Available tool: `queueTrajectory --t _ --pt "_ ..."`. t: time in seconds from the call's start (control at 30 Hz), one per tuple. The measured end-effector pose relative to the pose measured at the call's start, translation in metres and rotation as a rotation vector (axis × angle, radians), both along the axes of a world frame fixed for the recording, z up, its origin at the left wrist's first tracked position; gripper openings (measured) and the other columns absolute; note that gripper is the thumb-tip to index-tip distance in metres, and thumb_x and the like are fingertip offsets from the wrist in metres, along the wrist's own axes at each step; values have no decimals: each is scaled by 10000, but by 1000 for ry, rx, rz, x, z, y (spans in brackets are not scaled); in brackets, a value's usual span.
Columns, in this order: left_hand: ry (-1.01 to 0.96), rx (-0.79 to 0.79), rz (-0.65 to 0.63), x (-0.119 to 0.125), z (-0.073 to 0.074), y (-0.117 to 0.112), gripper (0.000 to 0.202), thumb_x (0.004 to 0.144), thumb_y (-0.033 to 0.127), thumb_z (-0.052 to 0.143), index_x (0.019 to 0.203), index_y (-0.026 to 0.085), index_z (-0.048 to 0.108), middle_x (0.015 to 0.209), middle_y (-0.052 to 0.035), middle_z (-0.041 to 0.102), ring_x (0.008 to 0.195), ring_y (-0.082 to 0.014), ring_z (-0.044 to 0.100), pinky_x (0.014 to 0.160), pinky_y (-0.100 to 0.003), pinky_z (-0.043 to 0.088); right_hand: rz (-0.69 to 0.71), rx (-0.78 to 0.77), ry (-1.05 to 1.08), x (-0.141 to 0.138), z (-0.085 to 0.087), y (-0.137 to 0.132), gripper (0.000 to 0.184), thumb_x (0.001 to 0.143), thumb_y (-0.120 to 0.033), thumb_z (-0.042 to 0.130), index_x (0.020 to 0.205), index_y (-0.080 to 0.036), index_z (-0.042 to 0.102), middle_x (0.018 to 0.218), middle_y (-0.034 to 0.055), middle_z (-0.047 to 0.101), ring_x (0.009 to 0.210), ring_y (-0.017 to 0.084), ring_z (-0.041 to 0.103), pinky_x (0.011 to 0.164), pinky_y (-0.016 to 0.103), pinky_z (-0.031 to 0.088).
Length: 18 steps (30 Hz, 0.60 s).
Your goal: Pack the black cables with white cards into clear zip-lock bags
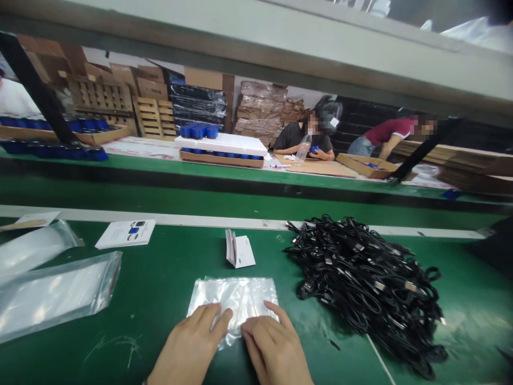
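Observation:
A small clear plastic bag (236,297) lies flat on the green table (160,299) in front of me. My left hand (192,342) rests on the bag's near left edge, fingers together and pressing on the plastic. My right hand (272,347) sits on its near right edge, the forefinger stretched out over the bag, the other fingers curled. Just beyond the bag stands a small folded white leaflet (239,250). To the right lies a big heap of coiled black cables (368,283).
Larger clear bags (52,294) lie at the left, with a white printed card (126,233) behind them. Across the green conveyor, a tray of blue parts (222,149) stands on another table where two people sit among stacked cardboard boxes (260,109).

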<state>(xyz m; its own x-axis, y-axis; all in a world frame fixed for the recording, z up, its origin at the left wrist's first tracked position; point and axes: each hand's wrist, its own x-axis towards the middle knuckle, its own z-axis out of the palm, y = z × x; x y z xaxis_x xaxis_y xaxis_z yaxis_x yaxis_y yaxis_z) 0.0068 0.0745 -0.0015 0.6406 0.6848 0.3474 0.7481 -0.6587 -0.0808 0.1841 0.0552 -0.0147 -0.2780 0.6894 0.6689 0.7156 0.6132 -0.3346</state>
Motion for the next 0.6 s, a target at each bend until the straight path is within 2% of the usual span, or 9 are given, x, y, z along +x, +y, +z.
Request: queueTrajectory --t 0.13,0.23,0.3,0.4,0.5,0.6 --pt "-44 18 -23 -3 6 9 503 661 -106 361 969 137 674 797 -68 750 687 -214 734 544 -295 609 -18 -75 154 3 -3 -6 177 900 -99 454 857 -197 595 727 5 678 642 143 637 761 295 492" --pt "-82 27 -36 -10 10 14 480 765 -82 305 1012 142 650 780 -46 754 654 -168 729 555 -243 590 -28 -204 230 6 -1 -9 144 913 -152 482 887 -201 614 790 29 683 707 159 640 674 252 497" --pt "-163 54 -60 -13 12 11 417 859 -14 303 1012 175 641 851 -30 763 713 -147 729 605 -223 575 -29 -347 273 7 3 -9 181 935 -232 469 862 -199 631 773 33 679 698 163 641 646 241 502" --pt "-317 55 -78 -14 12 2 324 930 105 368 1024 255 640 968 19 752 857 -125 707 756 -215 525 4 -680 473 6 11 -6 406 963 -412 397 716 -189 630 649 24 648 564 142 609 522 214 490" --pt "-378 79 -80 -16 10 -3 272 932 160 425 1042 284 642 966 29 743 902 -127 678 888 -242 458 92 -1015 794 5 17 0 433 886 -537 509 675 -175 616 593 -11 609 497 107 578 466 185 479" --pt "-380 109 -113 -18 7 -4 277 946 202 392 1019 278 648 920 20 743 916 -145 669 961 -286 432 248 -1190 985 5 17 3 411 792 -559 634 715 -156 628 601 -18 616 534 91 596 495 163 470"
